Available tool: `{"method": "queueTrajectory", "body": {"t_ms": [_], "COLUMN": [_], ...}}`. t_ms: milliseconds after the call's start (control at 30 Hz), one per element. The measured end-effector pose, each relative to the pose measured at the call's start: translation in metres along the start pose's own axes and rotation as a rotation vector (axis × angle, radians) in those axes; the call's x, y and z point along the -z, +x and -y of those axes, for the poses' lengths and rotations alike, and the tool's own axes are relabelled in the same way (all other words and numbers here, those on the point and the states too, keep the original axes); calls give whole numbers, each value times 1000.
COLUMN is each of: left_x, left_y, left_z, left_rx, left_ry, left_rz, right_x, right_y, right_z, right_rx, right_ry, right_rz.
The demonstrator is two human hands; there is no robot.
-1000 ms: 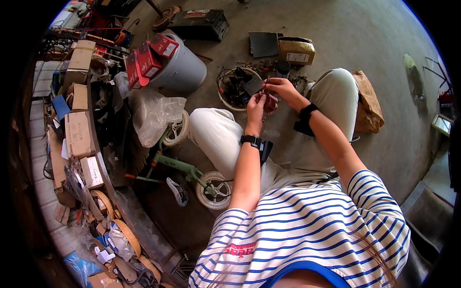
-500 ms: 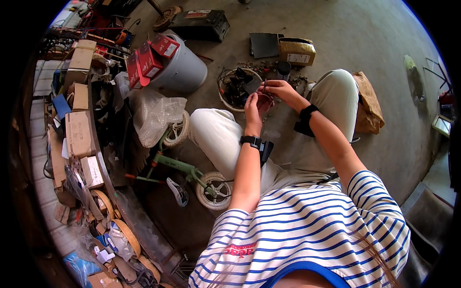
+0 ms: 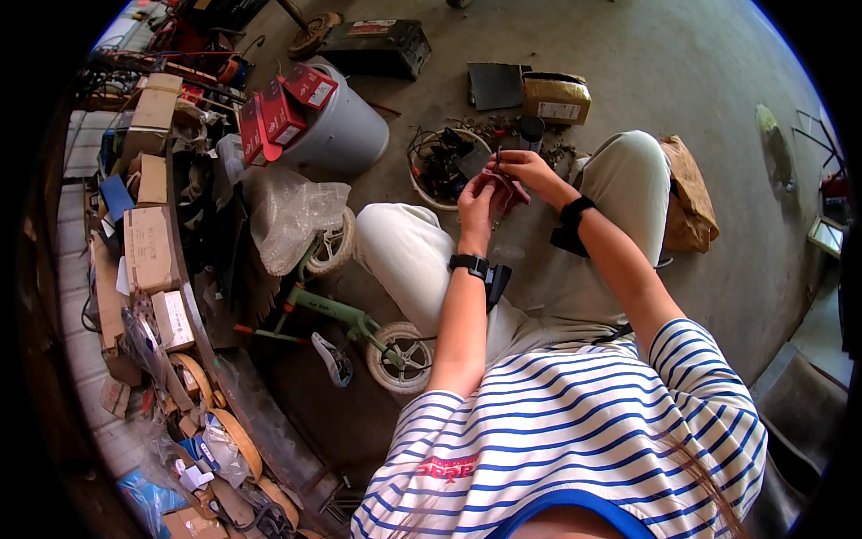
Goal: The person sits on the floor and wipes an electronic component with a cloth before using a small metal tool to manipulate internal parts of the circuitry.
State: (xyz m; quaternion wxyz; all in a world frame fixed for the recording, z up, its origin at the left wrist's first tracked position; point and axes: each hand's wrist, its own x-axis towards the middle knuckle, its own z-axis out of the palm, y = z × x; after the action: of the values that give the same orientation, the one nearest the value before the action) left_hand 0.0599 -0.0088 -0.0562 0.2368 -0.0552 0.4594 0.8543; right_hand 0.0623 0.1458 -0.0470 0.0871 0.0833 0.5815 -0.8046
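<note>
- Grey floor [image 3: 700,99] with small scattered bits.
- Left hand [image 3: 476,199] holds a reddish, cloth-like piece [image 3: 510,194] between thumb and fingers; it hangs at the right side.
- Right hand [image 3: 526,169], just beside, pinches a small dark thing [image 3: 497,160], kind unclear.
- Beyond, a round basin [image 3: 429,198] with black parts [image 3: 440,166].
- Farther, a cardboard box [image 3: 557,97].

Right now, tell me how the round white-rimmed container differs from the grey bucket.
The white-rimmed container looks smaller and lower; the grey bucket looks larger and taller. The container holds dark parts; the bucket has red boxes on top. The container lies beside the left hand; the bucket stands farther left. Both are round.
</note>
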Motion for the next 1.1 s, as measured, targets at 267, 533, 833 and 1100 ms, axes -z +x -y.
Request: {"method": "queueTrajectory", "body": {"t_ms": [267,533,833,1100], "left_x": [-9,-1,1,9], "left_y": [-8,-6,-1,3], "left_z": [-7,-4,5,16], "left_rx": [37,-11,-35,-64], "left_ry": [75,280,343,369], "left_rz": [-84,-156,-175,-241], "right_x": [-7,-6,-2,-13], "right_y": [-4,8,5,-6], "right_z": [1,-18,-18,0], "right_rx": [-70,107,88,43], "right_ry": [-45,-302,-509,-774], "right_rz": [80,49,-115,-68]}}
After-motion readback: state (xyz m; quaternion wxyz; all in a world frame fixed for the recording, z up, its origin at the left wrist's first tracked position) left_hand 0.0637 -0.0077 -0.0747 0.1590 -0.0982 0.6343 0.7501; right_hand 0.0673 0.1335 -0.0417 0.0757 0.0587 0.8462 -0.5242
